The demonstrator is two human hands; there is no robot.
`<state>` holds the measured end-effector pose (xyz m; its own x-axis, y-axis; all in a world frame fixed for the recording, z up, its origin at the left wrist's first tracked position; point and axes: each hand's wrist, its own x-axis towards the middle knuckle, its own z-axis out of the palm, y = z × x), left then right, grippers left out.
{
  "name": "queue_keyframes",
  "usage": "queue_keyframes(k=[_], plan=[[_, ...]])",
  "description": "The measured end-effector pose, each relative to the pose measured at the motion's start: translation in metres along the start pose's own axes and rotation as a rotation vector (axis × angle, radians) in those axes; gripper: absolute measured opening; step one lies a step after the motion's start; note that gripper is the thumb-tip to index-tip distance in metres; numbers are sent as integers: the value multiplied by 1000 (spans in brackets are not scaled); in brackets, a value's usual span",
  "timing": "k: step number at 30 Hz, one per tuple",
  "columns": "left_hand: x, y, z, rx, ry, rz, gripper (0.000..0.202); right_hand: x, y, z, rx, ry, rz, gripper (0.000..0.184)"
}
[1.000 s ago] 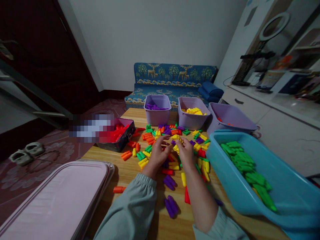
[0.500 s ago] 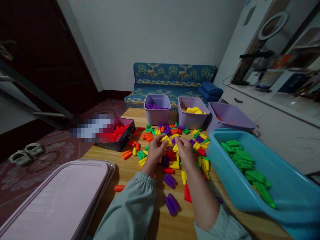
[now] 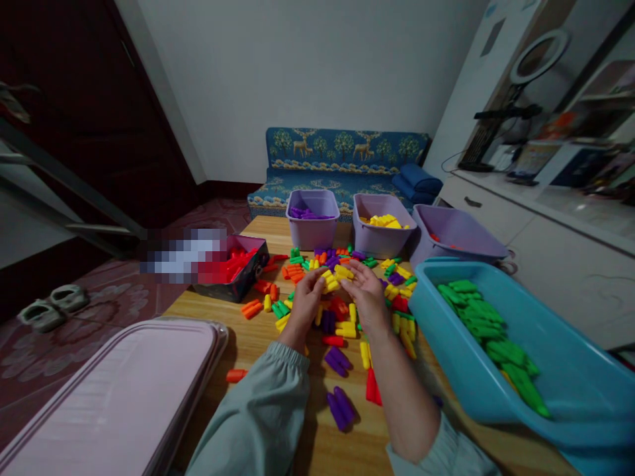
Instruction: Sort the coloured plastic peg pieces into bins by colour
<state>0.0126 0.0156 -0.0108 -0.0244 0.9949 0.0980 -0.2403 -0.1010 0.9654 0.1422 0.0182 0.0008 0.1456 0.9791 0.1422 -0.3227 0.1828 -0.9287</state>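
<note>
Above the scattered pile, my left hand (image 3: pixel 306 303) pinches a yellow bullet-shaped plastic piece (image 3: pixel 329 281). Close by on the right, my right hand (image 3: pixel 368 297) grips another yellow plastic piece (image 3: pixel 343 272) between thumb and fingers. The two pieces meet or overlap between my hands; whether they are joined I cannot tell. Beneath lie similar pieces in yellow, red, green, orange and purple, many in pairs. Nearer to me are two purple pairs, one of them a purple pair (image 3: pixel 340 408) by my forearms, and a red piece (image 3: pixel 373 387).
Along the back stand lilac bins with purple pieces (image 3: pixel 311 231), yellow pieces (image 3: pixel 381 241) and a few red ones (image 3: pixel 454 231). A blue tub (image 3: pixel 461 370) of green pieces is at right. At left are a dark box (image 3: pixel 243 281) of red pieces and a pink lid (image 3: pixel 114 390).
My right hand has turned and its fingers have spread, bringing its yellow piece up against the one in my left hand. The left hand stays nearly in place.
</note>
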Motion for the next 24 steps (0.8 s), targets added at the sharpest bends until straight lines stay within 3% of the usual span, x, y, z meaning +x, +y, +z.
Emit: queue_keyframes(k=[10, 16, 22, 24], plan=[[-3, 3, 3, 146, -79, 73, 53, -10, -6, 5, -445, -37, -144, 35], [-2, 1, 4, 231, -77, 117, 53, -16, -12, 13, -447, -68, -135, 33], [-5, 7, 5, 209, -87, 150, 47, -11, -7, 7, -598, 89, -249, 37], [-6, 11, 7, 172, -88, 136, 48, -9, -6, 5, -609, 98, -221, 38]])
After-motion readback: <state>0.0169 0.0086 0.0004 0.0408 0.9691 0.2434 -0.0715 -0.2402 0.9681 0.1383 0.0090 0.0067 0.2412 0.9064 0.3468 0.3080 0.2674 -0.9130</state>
